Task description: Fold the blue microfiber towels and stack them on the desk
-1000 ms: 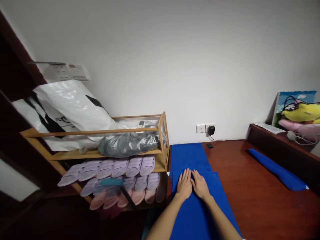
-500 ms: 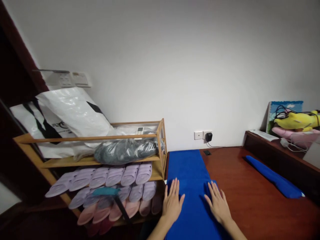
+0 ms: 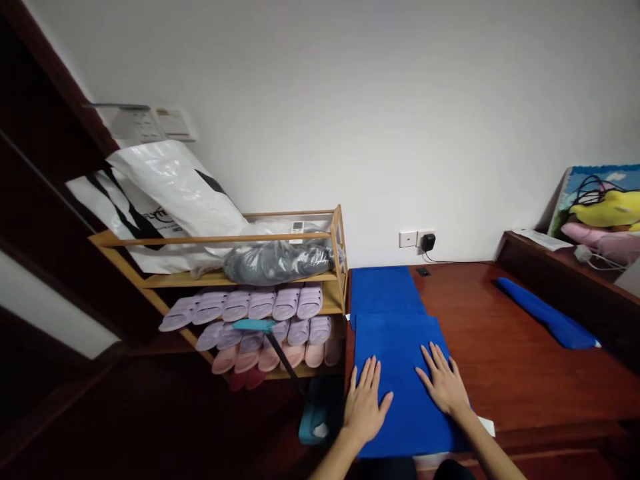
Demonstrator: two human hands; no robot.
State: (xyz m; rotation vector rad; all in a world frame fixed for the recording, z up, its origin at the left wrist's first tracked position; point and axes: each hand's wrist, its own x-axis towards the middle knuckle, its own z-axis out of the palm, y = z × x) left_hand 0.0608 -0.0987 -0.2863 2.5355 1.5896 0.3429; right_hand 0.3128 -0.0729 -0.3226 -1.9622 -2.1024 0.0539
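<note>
Blue cloth (image 3: 400,377) lies flat on the brown table (image 3: 520,380), in front of the person, its left side just beside the shoe rack (image 3: 275,237). Its far edge overlaps a blue panel (image 3: 385,290) reaching toward the wall; can't tell whether that's a second piece or the same cloth folded.

Left hand (image 3: 365,403): palm down on the left part, fingers apart, nothing grasped. Right hand (image 3: 444,383): palm down at the right edge, fingers splayed, nothing grasped. Contact looks light, but pressure isn't readable from this angle.

Step in hand reads as smoothing/squaring the cloth. Top surface looks mostly flat already, right edge roughly straight. White piece (image 3: 487,427) sticks out by the right forearm; label or paper, too blurry to call.

Next move, my read: even pressure outward from both palms, then pinch an edge if a fold is wanted. Watch that the overlap doesn't slide. Narrow blue bundle (image 3: 547,313) sits well apart on the right, untouched.
</note>
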